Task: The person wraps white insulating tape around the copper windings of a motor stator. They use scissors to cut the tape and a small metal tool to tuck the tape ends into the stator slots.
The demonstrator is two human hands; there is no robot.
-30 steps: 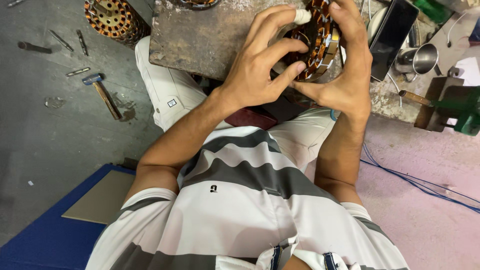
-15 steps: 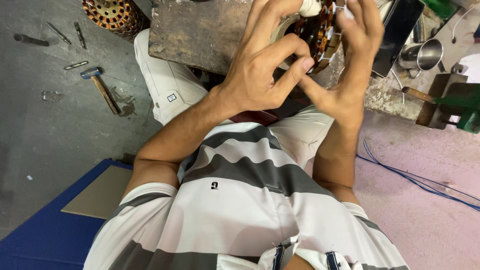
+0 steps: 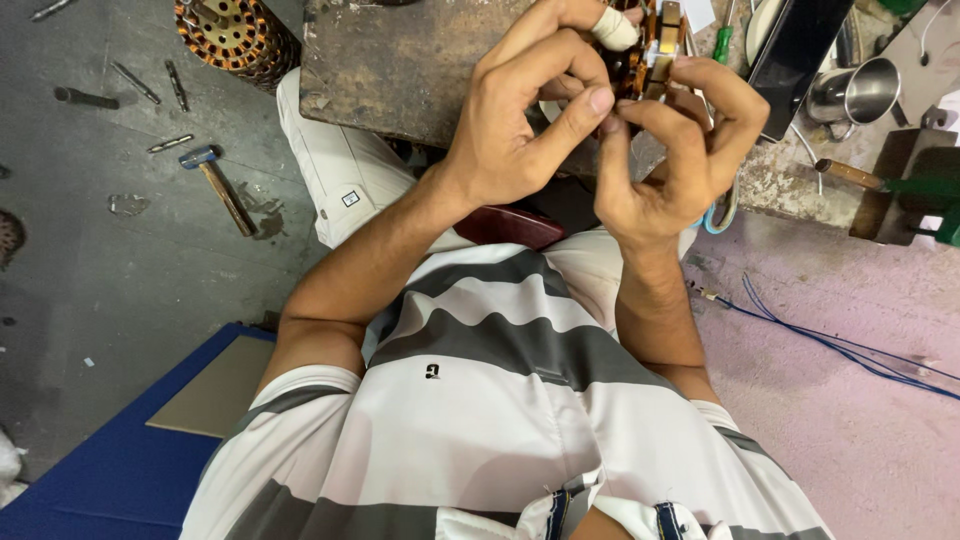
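The wooden block is serving as the landmark here, sitting just beyond the person's knees. Both hands are meeting at its right end: the left hand is lying over its right edge, and the right hand is hovering just right of that, fingertips touching. The motor winding is standing between them, at the block's far right corner (mostly hidden by the fingers). Left of the block, a second wound core is resting on the floor, and the hammer is lying below it. Well right of the block, a metal cup is sitting, with loose wires trailing nearer the person.
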